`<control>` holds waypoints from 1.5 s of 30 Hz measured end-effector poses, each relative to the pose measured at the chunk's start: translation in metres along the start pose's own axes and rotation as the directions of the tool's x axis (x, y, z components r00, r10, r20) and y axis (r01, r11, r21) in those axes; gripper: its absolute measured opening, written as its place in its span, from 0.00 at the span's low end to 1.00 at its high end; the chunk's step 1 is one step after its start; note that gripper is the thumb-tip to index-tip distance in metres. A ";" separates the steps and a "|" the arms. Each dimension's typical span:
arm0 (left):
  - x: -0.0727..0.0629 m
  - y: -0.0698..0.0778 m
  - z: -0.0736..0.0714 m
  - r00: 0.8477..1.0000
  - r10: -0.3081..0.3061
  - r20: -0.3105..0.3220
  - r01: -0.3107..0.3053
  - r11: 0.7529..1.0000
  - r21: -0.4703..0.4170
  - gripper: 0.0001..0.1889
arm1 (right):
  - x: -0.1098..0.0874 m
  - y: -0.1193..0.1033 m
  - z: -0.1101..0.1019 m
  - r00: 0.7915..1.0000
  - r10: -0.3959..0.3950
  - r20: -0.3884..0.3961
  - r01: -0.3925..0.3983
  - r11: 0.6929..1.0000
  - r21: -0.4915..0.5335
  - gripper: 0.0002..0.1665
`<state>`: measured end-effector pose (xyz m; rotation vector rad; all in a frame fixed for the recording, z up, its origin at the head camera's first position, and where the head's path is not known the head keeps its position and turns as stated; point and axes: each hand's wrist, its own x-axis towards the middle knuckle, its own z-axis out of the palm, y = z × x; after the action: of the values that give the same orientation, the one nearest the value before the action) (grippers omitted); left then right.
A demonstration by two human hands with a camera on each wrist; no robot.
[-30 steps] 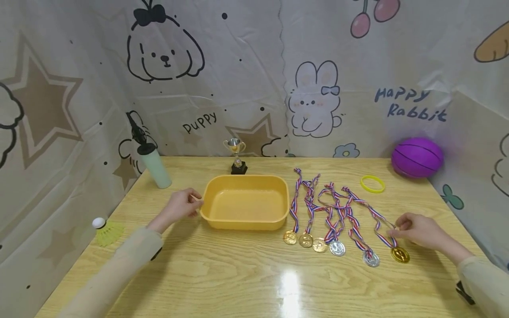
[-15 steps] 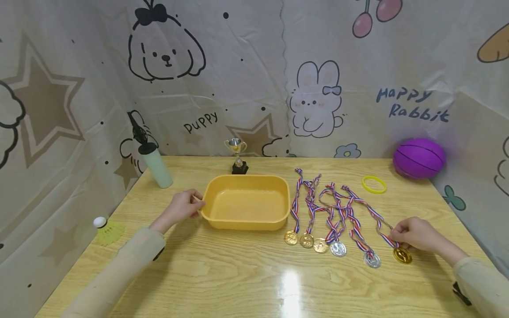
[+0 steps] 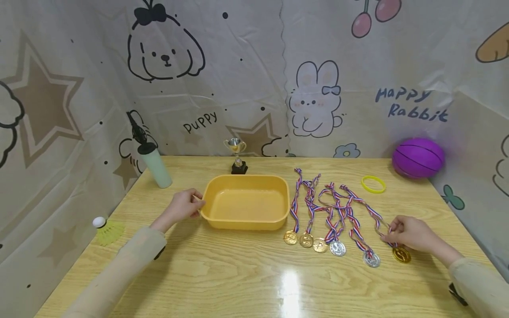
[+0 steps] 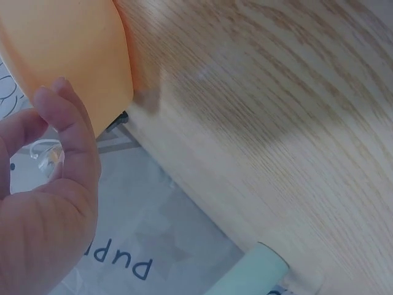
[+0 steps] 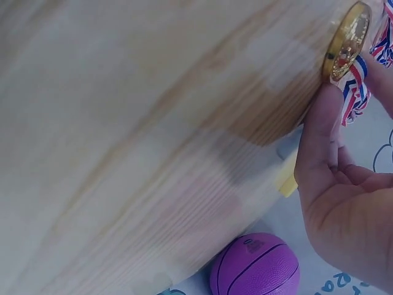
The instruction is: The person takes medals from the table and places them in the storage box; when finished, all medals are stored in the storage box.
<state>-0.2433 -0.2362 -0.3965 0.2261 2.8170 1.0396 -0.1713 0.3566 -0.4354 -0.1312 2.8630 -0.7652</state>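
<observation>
My left hand [image 3: 182, 205] pinches the left rim of a yellow plastic basin [image 3: 246, 224]. In the left wrist view, thumb and fingertips meet at the basin's edge [image 4: 110, 80]. At the right, my right hand [image 3: 415, 233] has its thumb and fingers at the striped ribbon just above a shiny gold medal [image 3: 401, 255]. The right wrist view puts the ribbon [image 5: 354, 89] between thumb and fingers, with a fingertip against the medal [image 5: 347, 43]. To the left lie two silver medals [image 3: 371, 259] and several duller gold ones [image 3: 306, 240], their red, white and blue ribbons tangled behind.
Behind the basin stands a small trophy cup [image 3: 237, 154]. A pale green bottle [image 3: 156, 167] and a yellow shuttlecock [image 3: 107, 231] are on the left. A yellow ring [image 3: 373, 184] and a purple ball [image 3: 418, 158] lie back right, near the printed curtain [image 3: 254, 79].
My right hand has edged along the shiny gold medal's ribbon, first right, then slightly left, its thumb shifting left. My left hand and the basin stay in place.
</observation>
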 end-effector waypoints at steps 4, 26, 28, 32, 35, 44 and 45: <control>0.001 -0.002 0.001 1.000 0.000 -0.006 0.000 1.000 -0.016 0.14 | 0.000 0.001 0.000 1.000 0.002 0.004 -0.002 1.000 0.015 0.20; 0.000 -0.003 0.001 0.999 -0.033 0.026 0.037 0.990 -0.136 0.15 | 0.003 0.003 -0.003 0.996 0.035 0.083 -0.046 0.990 0.131 0.12; -0.001 -0.003 0.000 0.999 -0.031 0.032 0.035 0.988 -0.152 0.16 | 0.002 0.004 -0.003 0.996 0.052 0.076 -0.064 0.983 0.169 0.12; -0.001 -0.005 0.000 0.998 -0.039 0.042 0.046 0.983 -0.178 0.16 | 0.002 0.004 -0.002 0.995 0.069 0.071 -0.087 0.950 0.300 0.14; -0.001 -0.006 0.000 0.998 -0.043 0.051 0.052 0.981 -0.189 0.16 | 0.002 0.003 -0.002 0.995 0.076 0.066 -0.094 0.928 0.361 0.16; 0.000 -0.006 -0.001 0.997 -0.049 0.063 0.060 0.981 -0.186 0.16 | 0.003 0.004 -0.002 0.997 0.072 -0.041 -0.058 0.960 0.273 0.18; 0.000 -0.006 -0.001 0.997 -0.049 0.062 0.060 0.981 -0.186 0.16 | 0.003 0.004 -0.003 0.996 0.068 -0.059 -0.051 0.966 0.253 0.18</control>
<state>-0.2445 -0.2416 -0.3993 0.1548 2.6375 1.2551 -0.1747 0.3613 -0.4353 0.0144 2.7857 -1.1310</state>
